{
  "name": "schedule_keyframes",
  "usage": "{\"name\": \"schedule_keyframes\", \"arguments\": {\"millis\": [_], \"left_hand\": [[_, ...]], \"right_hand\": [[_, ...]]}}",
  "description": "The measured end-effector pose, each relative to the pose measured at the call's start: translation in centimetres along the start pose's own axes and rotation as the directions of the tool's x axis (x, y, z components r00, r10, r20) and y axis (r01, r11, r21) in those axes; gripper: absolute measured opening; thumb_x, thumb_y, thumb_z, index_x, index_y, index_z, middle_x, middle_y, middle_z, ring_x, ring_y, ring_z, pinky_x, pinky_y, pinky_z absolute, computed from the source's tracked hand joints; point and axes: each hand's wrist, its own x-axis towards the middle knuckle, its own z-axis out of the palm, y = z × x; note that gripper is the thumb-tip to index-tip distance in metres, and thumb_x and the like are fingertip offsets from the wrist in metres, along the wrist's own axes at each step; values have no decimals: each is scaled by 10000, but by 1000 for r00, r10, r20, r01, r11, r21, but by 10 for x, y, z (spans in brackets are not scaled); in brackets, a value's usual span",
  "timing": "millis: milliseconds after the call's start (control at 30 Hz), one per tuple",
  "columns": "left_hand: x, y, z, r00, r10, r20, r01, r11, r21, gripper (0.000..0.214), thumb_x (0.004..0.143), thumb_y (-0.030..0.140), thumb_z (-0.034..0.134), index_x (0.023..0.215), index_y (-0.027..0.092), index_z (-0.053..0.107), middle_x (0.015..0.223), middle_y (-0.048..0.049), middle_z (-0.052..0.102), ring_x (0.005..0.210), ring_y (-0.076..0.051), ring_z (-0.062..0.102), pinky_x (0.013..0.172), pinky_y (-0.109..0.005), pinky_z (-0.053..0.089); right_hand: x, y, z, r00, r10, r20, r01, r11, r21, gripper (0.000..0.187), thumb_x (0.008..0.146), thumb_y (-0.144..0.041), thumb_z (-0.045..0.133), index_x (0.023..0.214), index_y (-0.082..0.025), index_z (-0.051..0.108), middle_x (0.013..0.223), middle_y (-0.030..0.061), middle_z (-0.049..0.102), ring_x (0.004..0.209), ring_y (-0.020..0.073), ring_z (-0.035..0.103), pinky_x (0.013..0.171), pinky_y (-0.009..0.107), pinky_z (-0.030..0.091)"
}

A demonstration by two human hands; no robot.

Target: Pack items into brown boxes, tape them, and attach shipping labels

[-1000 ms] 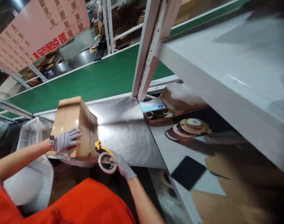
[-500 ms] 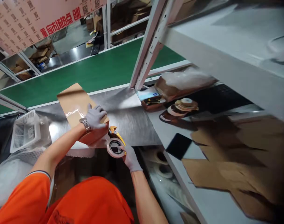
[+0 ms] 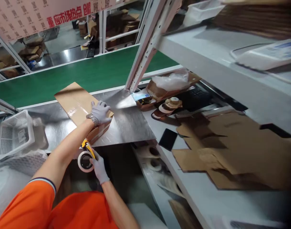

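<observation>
A brown cardboard box with clear tape on its top lies on the metal table. My left hand, in a pale glove, rests on the box's near right end with its fingers spread. Below it, my gloved right hand is closed round a yellow-handled tape dispenser. The dispenser carries a wide roll of tape. Its head is close to the box's near lower edge, partly behind my left forearm; whether it touches the cardboard I cannot tell.
A white plastic basket stands at the left. Behind the metal table runs a green conveyor belt. On the right are flattened cardboard, a dark flat object, tape rolls and an overhanging shelf.
My right hand has brought the tape dispenser leftward, from right of the box to its near side below my left forearm. My left hand remains on the box. The view has shifted.
</observation>
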Motion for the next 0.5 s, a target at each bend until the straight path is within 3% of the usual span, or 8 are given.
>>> {"name": "schedule_keyframes", "arguments": {"millis": [67, 133, 167, 233, 300, 333, 400, 500], "left_hand": [[0, -7, -1, 1000, -3, -3, 3, 1000, 0, 551, 925, 572, 737, 1344, 215, 741, 1417, -183, 669, 1376, -413, 487, 1157, -701, 298], [0, -14, -2, 1000, -6, -15, 6, 1000, -7, 524, 927, 566, 748, 1315, 214, 750, 1390, -174, 676, 1365, -405, 491, 1152, -681, 301], [-1, -16, -3, 1000, -12, -22, 11, 1000, -11, 510, 926, 562, 756, 1296, 211, 755, 1371, -169, 680, 1354, -401, 494, 1147, -669, 303], [-1, -19, -3, 999, -34, -38, 33, 999, -18, 482, 928, 547, 765, 1262, 200, 762, 1341, -164, 682, 1334, -394, 497, 1137, -645, 305], [-1, -20, -5, 998, -56, -41, 56, 998, -18, 467, 926, 543, 771, 1233, 191, 766, 1321, -165, 686, 1314, -388, 506, 1128, -629, 316], [-1, -20, -5, 998, -59, -37, 59, 998, -15, 470, 925, 546, 771, 1232, 190, 766, 1321, -167, 688, 1310, -387, 513, 1128, -630, 321], [-2, -22, -6, 999, -43, -29, 43, 999, -9, 509, 916, 564, 768, 1262, 191, 760, 1351, -177, 687, 1327, -391, 524, 1139, -651, 326], [-11, -27, -5, 999, -8, -46, 7, 1000, -17, 569, 895, 575, 759, 1313, 190, 746, 1398, -195, 677, 1363, -402, 537, 1179, -690, 308]], "right_hand": [[11, -3, 11, 1000, -29, -4, 29, 996, -89, 663, 696, -307, 670, 1329, -197, 831, 1173, 74, 883, 1181, 329, 763, 1132, 482, 599], [21, -10, 24, 999, -50, -14, 44, 959, -281, 666, 755, -326, 639, 1388, -200, 803, 1211, 81, 877, 1163, 313, 770, 1095, 453, 617], [27, -15, 32, 998, -68, -3, 60, 904, -423, 647, 790, -332, 642, 1408, -216, 794, 1255, 84, 870, 1177, 308, 772, 1096, 440, 613], [39, -30, 50, 992, -97, 74, 122, 712, -691, 579, 847, -345, 679, 1403, -237, 798, 1316, 100, 857, 1211, 315, 776, 1109, 431, 595], [51, -48, 64, 981, -80, 177, 192, 537, -821, 530, 883, -352, 698, 1384, -220, 809, 1314, 134, 856, 1218, 337, 787, 1114, 443, 583], [56, -57, 66, 976, -53, 213, 210, 501, -839, 523, 893, -346, 690, 1382, -205, 811, 1306, 150, 858, 1216, 347, 791, 1110, 451, 581], [62, -72, 59, 963, 25, 269, 221, 498, -839, 531, 877, -322, 688, 1382, -218, 817, 1294, 134, 866, 1203, 342, 798, 1086, 440, 591], [62, -89, 17, 898, 191, 396, 249, 520, -817, 556, 765, -284, 728, 1306, -280, 861, 1167, 31, 902, 1061, 286, 820, 952, 353, 620]]}}
